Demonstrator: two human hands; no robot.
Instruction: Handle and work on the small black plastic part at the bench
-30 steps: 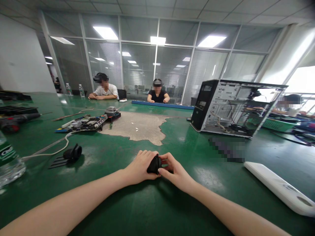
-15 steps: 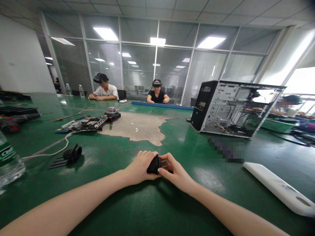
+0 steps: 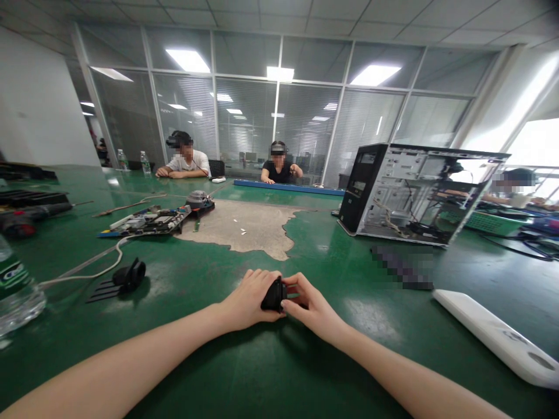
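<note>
A small black plastic part (image 3: 273, 295), with a ridged right side, is held between my two hands just above the green tabletop. My left hand (image 3: 251, 299) wraps around it from the left, thumb below and fingers over the top. From the right, my right hand (image 3: 308, 302) pinches its edge between thumb and fingertips. Its exact kind I cannot make out, since the fingers cover much of it. To the left lies another black plastic piece (image 3: 126, 276) with a round end and several flat prongs.
An open computer case (image 3: 364, 192) stands at right, near a white oblong object (image 3: 493, 334). A circuit board (image 3: 151, 221), a cable (image 3: 119, 250), a water bottle (image 3: 17, 291) and a power drill (image 3: 30, 215) are at left. Two people sit across the table; another is at far right.
My hands and the black part stay almost where they were. Across the table, the person in black has raised one hand.
</note>
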